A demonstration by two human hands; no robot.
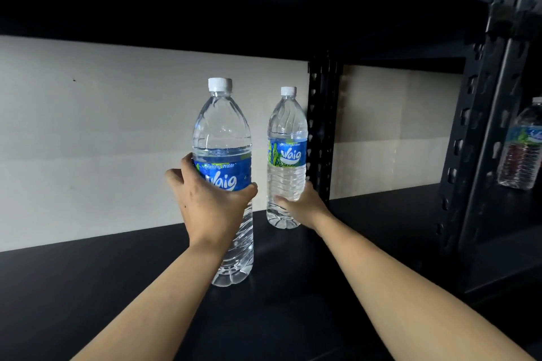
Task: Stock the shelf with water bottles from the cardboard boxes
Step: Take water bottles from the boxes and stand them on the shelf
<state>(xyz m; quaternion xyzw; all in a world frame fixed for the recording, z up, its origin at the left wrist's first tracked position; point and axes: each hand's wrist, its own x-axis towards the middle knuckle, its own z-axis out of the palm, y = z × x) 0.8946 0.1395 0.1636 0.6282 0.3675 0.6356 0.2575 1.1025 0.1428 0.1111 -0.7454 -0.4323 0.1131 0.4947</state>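
Observation:
Two clear water bottles with white caps and blue labels stand upright over the black shelf board [88,287]. My left hand [205,202] grips the nearer bottle [223,138] around its label; its base is at or just above the board. My right hand [302,204] is wrapped around the lower body of the farther bottle [286,138], which stands at the back of the shelf next to the rear post. No cardboard box is in view.
A black perforated rear post [322,126] rises just right of the farther bottle. A thicker front upright [481,126] divides off the neighbouring bay, where another bottle [522,146] stands. A pale wall [88,132] lies behind; the upper shelf overhangs.

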